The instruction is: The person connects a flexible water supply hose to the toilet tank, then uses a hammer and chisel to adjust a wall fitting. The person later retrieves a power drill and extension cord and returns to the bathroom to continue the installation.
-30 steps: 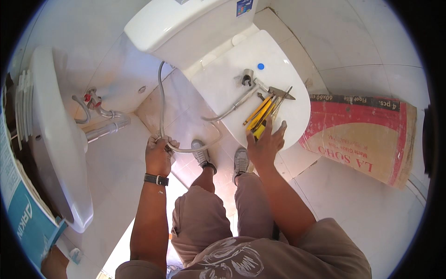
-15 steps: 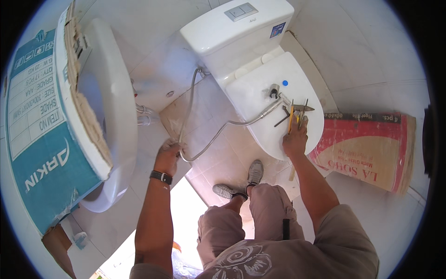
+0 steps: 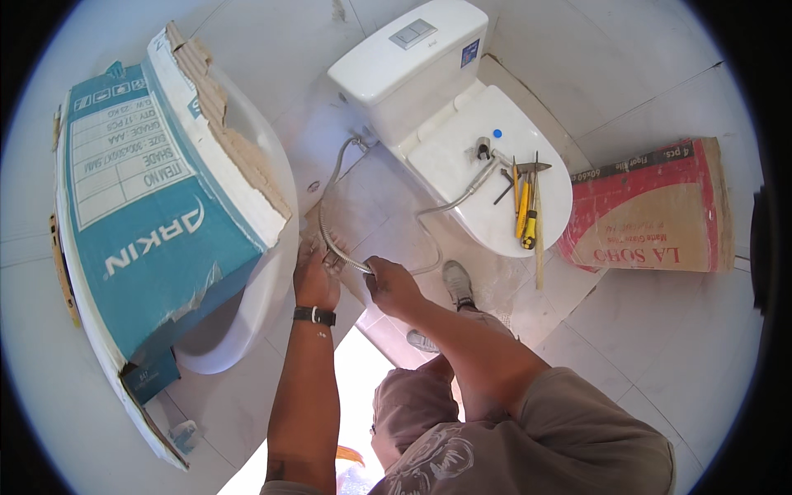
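Observation:
A flexible metal hose [image 3: 327, 189] runs from a wall valve [image 3: 364, 143] down between my hands and loops back to the toilet lid [image 3: 462, 157]. My left hand [image 3: 318, 274] has its fingers curled about the hose's lower bend, partly behind it. Just to the right, my right hand [image 3: 391, 285] is closed round the same hose; its fingertips are partly hidden. The hose's far end [image 3: 487, 172] lies on the lid beside a small metal fitting [image 3: 483, 149]. A yellow-and-black screwdriver [image 3: 530, 229], a yellow tool [image 3: 522, 211] and a hammer [image 3: 537, 167] also lie there.
The toilet tank [image 3: 396, 70] stands against the far wall. On my left, a torn blue-and-white carton [image 3: 136, 272] covers part of a white basin [image 3: 280, 157]. A red-and-brown carton [image 3: 652, 219] is at the right. A blue cap [image 3: 497, 133] sits on the lid.
My right hand has left the tools on the lid and come left onto the hose beside my left hand. The screwdriver now lies on the lid. The view has shifted.

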`<state>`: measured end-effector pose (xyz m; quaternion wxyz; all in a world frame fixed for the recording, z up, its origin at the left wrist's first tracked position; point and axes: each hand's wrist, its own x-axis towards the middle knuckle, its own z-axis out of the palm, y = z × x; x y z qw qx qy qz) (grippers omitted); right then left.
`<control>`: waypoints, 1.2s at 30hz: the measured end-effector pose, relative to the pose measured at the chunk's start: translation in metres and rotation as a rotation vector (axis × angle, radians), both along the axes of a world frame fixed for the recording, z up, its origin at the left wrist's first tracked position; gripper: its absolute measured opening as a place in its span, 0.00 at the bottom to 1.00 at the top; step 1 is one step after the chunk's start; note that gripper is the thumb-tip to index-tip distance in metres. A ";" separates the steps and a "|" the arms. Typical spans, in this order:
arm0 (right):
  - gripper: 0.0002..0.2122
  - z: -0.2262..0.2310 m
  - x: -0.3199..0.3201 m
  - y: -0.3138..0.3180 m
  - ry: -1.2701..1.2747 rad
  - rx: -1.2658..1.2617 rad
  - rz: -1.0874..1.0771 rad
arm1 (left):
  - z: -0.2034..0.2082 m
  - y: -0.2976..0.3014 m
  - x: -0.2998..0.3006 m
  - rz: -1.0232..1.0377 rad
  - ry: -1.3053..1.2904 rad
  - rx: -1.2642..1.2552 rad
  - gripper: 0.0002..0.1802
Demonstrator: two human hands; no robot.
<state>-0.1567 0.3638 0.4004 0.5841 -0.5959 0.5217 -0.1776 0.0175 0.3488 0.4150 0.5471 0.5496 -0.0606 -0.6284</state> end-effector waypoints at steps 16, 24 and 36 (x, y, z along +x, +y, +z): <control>0.13 -0.085 0.071 -0.079 -0.526 0.311 -0.063 | 0.001 0.074 -0.005 -0.405 -0.735 0.179 0.20; 0.15 -0.282 0.074 -0.227 0.108 -0.355 -0.532 | 0.031 0.086 0.042 -0.412 -1.504 0.006 0.18; 0.20 -0.397 0.120 -0.367 0.531 -0.462 -0.166 | 0.092 0.082 0.039 -0.882 -2.214 -0.239 0.27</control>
